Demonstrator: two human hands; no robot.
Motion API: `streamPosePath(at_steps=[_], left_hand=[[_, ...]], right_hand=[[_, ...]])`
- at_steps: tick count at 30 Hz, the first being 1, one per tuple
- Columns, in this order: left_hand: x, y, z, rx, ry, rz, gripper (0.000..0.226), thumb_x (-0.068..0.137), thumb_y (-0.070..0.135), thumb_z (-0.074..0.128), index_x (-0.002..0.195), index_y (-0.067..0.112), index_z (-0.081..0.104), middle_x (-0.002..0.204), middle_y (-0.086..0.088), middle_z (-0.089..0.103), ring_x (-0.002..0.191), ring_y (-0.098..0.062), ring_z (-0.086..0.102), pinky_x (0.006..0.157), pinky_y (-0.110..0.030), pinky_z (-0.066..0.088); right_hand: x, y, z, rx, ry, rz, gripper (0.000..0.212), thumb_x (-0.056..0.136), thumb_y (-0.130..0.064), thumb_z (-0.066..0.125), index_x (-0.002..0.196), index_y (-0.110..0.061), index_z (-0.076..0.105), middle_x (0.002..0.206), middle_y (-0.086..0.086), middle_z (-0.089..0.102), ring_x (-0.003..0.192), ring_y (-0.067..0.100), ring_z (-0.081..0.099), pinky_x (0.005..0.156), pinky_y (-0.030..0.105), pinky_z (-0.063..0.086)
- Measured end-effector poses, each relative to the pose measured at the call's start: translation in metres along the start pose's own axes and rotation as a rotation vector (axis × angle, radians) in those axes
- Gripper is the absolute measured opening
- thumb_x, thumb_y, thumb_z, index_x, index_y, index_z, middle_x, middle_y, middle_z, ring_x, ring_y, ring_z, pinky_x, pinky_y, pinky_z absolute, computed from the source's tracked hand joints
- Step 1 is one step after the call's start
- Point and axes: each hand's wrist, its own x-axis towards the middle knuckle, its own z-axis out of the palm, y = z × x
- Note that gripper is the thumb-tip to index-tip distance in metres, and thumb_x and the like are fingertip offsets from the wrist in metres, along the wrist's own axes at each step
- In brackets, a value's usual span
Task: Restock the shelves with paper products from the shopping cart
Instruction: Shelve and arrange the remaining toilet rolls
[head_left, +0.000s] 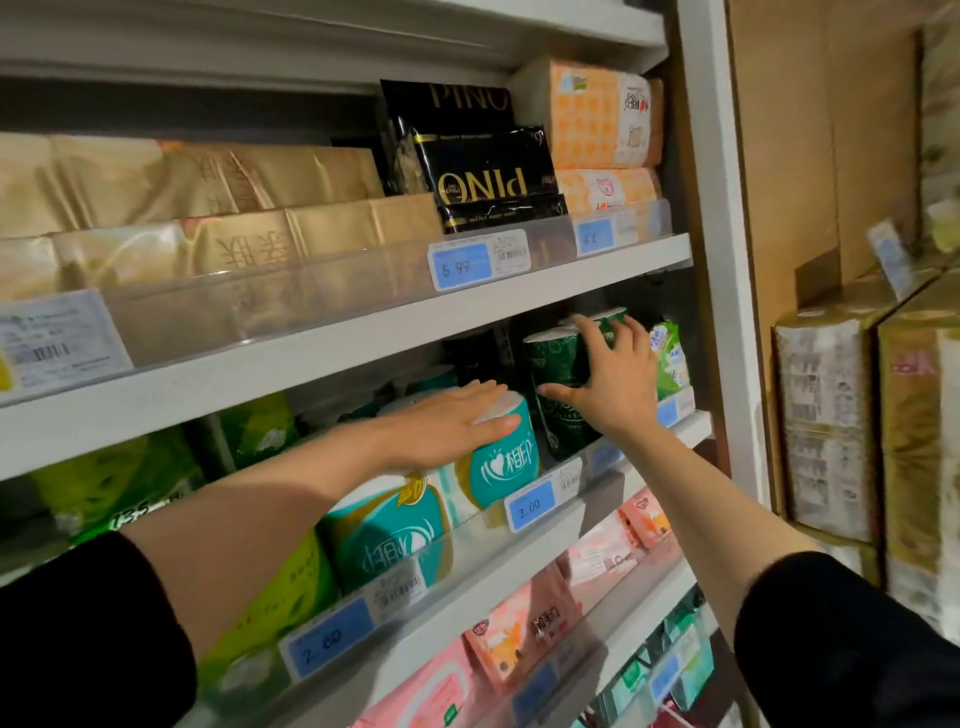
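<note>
Both my arms reach into the middle shelf (644, 457). My left hand (441, 426) lies flat with straight fingers on top of a teal-and-white toilet paper roll (498, 467) that stands at the shelf front. My right hand (613, 379) is spread against a stack of dark green toilet paper rolls (556, 374), fingers over the upper roll and thumb along the lower one. A light green pack (670, 358) stands just right of the green rolls. The shopping cart is out of view.
The shelf above holds gold tissue packs (234, 208), black PINO packs (488, 166) and orange packs (602, 119). Below are pink packs (519, 629). Blue price tags (530, 512) line the shelf edges. Stacked gold-wrapped cartons (831, 415) stand to the right.
</note>
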Motion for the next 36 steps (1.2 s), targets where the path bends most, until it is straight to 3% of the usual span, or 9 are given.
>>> streamPosePath(at_steps=[7,10,13,15,19,22,25,33,36], left_hand=[[0.003,-0.010,-0.014,-0.106,0.035,-0.046,0.067,0.099,0.051,0.031,0.155,0.024,0.004,0.161,0.005,0.006,0.147,-0.009,0.008,0.115,-0.021,0.007],[0.010,-0.015,-0.018,-0.146,0.046,-0.047,0.068,0.101,0.047,0.034,0.155,0.022,0.001,0.161,0.005,0.006,0.146,-0.009,0.012,0.108,-0.013,0.010],[0.018,-0.014,-0.021,-0.271,0.054,-0.019,0.070,0.102,0.040,0.039,0.154,0.022,-0.003,0.160,0.008,0.003,0.145,-0.009,0.014,0.110,-0.012,0.010],[0.025,-0.014,-0.019,-0.324,0.044,0.004,0.070,0.101,0.037,0.042,0.154,0.026,-0.001,0.160,0.009,0.006,0.145,-0.011,0.018,0.114,-0.018,0.015],[0.033,-0.016,-0.005,-0.397,0.082,0.001,0.063,0.102,0.034,0.043,0.153,0.034,0.006,0.157,0.000,0.024,0.143,-0.014,0.026,0.105,-0.016,0.025],[0.038,-0.017,0.004,-0.466,0.072,0.003,0.065,0.102,0.036,0.041,0.152,0.037,0.000,0.158,-0.005,0.023,0.143,-0.019,0.028,0.110,-0.025,0.028],[0.043,-0.019,0.005,-0.455,0.080,0.003,0.063,0.103,0.037,0.037,0.152,0.037,-0.002,0.158,-0.005,0.024,0.141,-0.023,0.033,0.110,-0.028,0.031],[0.046,-0.019,0.007,-0.435,0.100,0.016,0.065,0.103,0.040,0.035,0.152,0.034,-0.008,0.156,-0.008,0.028,0.138,-0.025,0.036,0.112,-0.031,0.032],[0.047,-0.021,0.008,-0.431,0.102,0.025,0.069,0.103,0.039,0.035,0.153,0.024,-0.011,0.159,0.001,0.020,0.144,-0.019,0.025,0.114,-0.028,0.022]], right_hand=[[0.008,-0.004,-0.009,0.231,0.050,-0.099,0.063,0.068,-0.047,0.082,0.114,-0.019,0.051,0.117,0.007,0.061,0.121,0.028,0.039,0.095,0.040,0.035],[0.003,-0.002,-0.019,0.558,-0.068,-0.054,0.069,0.063,-0.042,0.087,0.115,-0.020,0.047,0.113,0.001,0.053,0.113,0.022,0.046,0.090,0.039,0.044],[-0.001,0.001,-0.023,0.746,-0.169,0.000,0.081,0.052,-0.057,0.085,0.117,-0.029,0.044,0.120,0.002,0.058,0.112,0.022,0.058,0.092,0.049,0.052],[-0.002,-0.001,-0.027,0.737,-0.206,0.015,0.087,0.053,-0.058,0.084,0.124,-0.026,0.045,0.123,-0.001,0.059,0.114,0.021,0.059,0.093,0.050,0.053],[-0.013,-0.003,-0.025,0.729,-0.259,0.089,0.093,0.068,-0.027,0.086,0.144,-0.017,0.032,0.125,-0.001,0.056,0.113,0.018,0.059,0.097,0.045,0.052],[-0.030,-0.007,-0.011,0.551,-0.314,0.156,0.111,0.060,-0.033,0.090,0.147,-0.017,0.024,0.134,0.004,0.054,0.121,0.025,0.055,0.101,0.046,0.048],[-0.042,-0.013,-0.002,0.397,-0.256,0.202,0.106,0.061,-0.039,0.090,0.143,-0.018,0.027,0.134,0.003,0.055,0.119,0.025,0.055,0.100,0.048,0.047],[-0.044,-0.013,-0.002,0.487,-0.255,0.271,0.107,0.039,-0.063,0.081,0.128,-0.019,0.040,0.122,0.000,0.060,0.113,0.020,0.058,0.095,0.049,0.051],[-0.046,-0.010,-0.003,0.671,-0.125,0.304,0.103,0.037,-0.055,0.085,0.124,-0.021,0.042,0.120,-0.002,0.059,0.113,0.017,0.057,0.095,0.047,0.052]])
